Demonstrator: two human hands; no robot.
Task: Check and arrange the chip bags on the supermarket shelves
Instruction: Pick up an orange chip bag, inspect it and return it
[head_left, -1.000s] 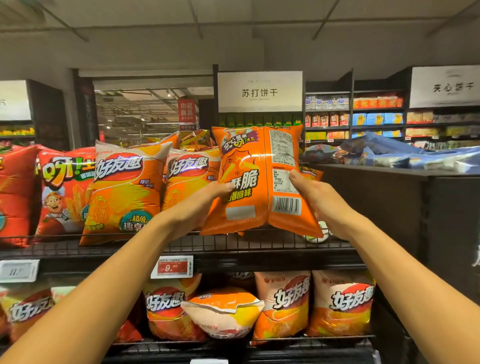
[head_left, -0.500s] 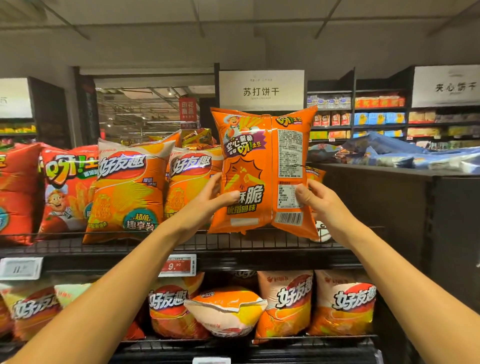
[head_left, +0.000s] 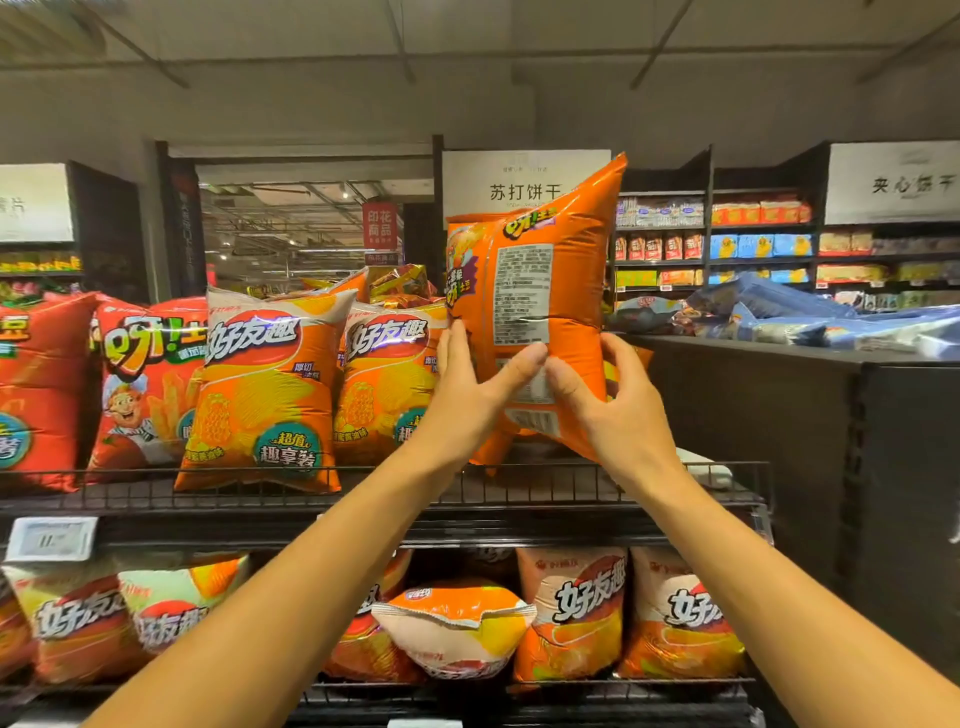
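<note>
An orange chip bag (head_left: 561, 270) stands upright above the right end of the top wire shelf (head_left: 571, 491), its back label turned toward me. My left hand (head_left: 467, 395) grips its lower left edge, thumb across the label. My right hand (head_left: 613, 405) grips the lower right edge, fingers wrapped behind the bag. To the left on the same shelf stand two orange-and-white chip bags (head_left: 270, 389) (head_left: 389, 384) and red chip bags (head_left: 140, 384).
The lower shelf holds more orange-and-white bags (head_left: 571, 613), one lying tipped forward (head_left: 457, 629). A dark end panel (head_left: 831, 467) rises right of the shelf, with blue packs (head_left: 810, 317) on top. Price tags (head_left: 49, 538) hang on the shelf front.
The orange bag rose and turned, so its back label now faces me more. Both hands came closer together on its lower part, thumbs nearly meeting.
</note>
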